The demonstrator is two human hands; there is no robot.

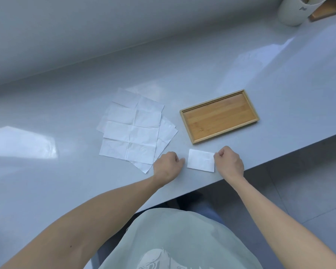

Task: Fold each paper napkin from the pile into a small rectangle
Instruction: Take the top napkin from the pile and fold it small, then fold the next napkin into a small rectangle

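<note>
A small folded white napkin (200, 160) lies flat near the table's front edge. My right hand (229, 162) pinches its right edge, fingers curled. My left hand (168, 165) rests just left of it, fingers curled, fingertips a little apart from the napkin's left edge and holding nothing. To the left lies a loose pile of unfolded white napkins (133, 129), creased into panels and fanned out; my left hand's knuckles sit by its lower right corner.
An empty wooden tray (190, 131) sits beyond the folded napkin, to the right of the pile. A white cylindrical container (293, 12) and a wooden object (322, 13) stand at the far right corner. The table's front edge (260, 166) runs close under my right hand.
</note>
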